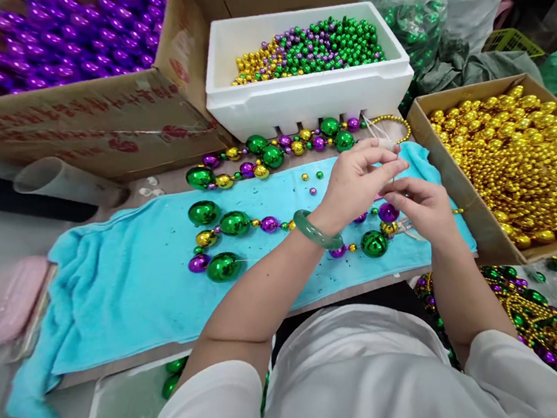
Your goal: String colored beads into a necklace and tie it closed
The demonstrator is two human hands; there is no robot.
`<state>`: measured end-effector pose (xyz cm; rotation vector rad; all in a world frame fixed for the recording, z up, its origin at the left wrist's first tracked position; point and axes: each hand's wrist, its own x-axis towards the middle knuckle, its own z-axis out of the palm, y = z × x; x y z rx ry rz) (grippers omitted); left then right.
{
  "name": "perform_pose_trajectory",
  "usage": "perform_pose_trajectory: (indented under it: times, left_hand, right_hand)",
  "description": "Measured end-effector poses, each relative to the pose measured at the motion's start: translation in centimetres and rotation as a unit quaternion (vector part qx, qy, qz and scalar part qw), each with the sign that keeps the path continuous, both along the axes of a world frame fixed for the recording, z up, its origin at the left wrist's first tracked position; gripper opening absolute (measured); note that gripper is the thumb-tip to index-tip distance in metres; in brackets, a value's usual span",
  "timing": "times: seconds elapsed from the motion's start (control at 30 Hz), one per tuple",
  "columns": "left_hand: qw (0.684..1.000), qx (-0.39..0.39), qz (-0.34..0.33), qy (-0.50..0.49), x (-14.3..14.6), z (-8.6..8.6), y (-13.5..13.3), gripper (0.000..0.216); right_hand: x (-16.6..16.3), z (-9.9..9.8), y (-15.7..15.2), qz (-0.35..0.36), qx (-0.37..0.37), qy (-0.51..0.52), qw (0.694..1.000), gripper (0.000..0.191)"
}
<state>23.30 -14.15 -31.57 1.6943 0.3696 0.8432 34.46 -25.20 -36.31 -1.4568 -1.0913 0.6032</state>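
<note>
My left hand [358,176], with a green bangle [317,231] at its wrist, is closed in a pinch over the right part of a turquoise towel [135,279]. Just below its fingertips, my right hand [423,209] pinches too. A thin thread seems to run between the fingertips; its ends are hidden. Under both arms lies a bead strand with green [234,223], purple [269,224] and gold beads, partly covered. Metal snips [410,229] rest beside my right hand. Three small loose beads [313,191] lie left of my left fingers. White string [380,131] shows behind them.
A finished-looking bead strand [271,157] lies along the towel's far edge. Behind it stands a white foam box [306,98] of small beads. Cartons hold purple beads [82,37] on the left and gold beads [504,163] on the right. More strands [536,314] hang at lower right.
</note>
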Motion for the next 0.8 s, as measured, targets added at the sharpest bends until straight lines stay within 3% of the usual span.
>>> perform_pose_trajectory:
  times: [0.13, 0.23, 0.33, 0.4, 0.5, 0.6, 0.7, 0.8]
  left_hand:
    - [0.998, -0.041, 0.040, -0.033, 0.8, 0.2, 0.7, 0.014]
    - [0.995, -0.088, 0.032, -0.019, 0.9, -0.5, 1.4, 0.020]
    - [0.993, -0.114, -0.024, 0.034, 0.6, -2.7, 0.7, 0.037]
    - [0.987, -0.108, -0.077, 0.092, 0.1, -4.7, -0.7, 0.060]
    - [0.979, -0.068, -0.095, 0.167, -0.6, -7.9, -3.2, 0.078]
    - [0.976, -0.040, -0.043, 0.211, -1.4, -9.8, -4.6, 0.058]
    - [0.961, 0.017, -0.032, 0.273, -2.9, -10.0, -5.1, 0.056]
    - [0.927, 0.148, -0.005, 0.345, -5.6, -9.3, -6.4, 0.087]
  right_hand:
    - [0.8, -1.2, -0.1, 0.036, -0.063, 0.052, 0.996, 0.012]
    - [1.1, -2.1, -0.4, 0.058, -0.076, 0.068, 0.993, 0.014]
    - [1.1, -2.8, -0.4, 0.029, -0.050, 0.109, 0.992, 0.013]
    - [1.1, -3.0, -0.2, -0.011, -0.024, 0.165, 0.986, 0.015]
    - [0.8, -3.4, -0.1, -0.031, -0.027, 0.246, 0.968, 0.022]
    - [0.5, -3.6, -0.1, -0.006, -0.057, 0.309, 0.949, 0.028]
    - [0.5, -3.7, -0.3, -0.001, -0.056, 0.335, 0.940, 0.030]
    - [1.2, -3.6, -0.4, -0.034, -0.032, 0.335, 0.941, 0.030]
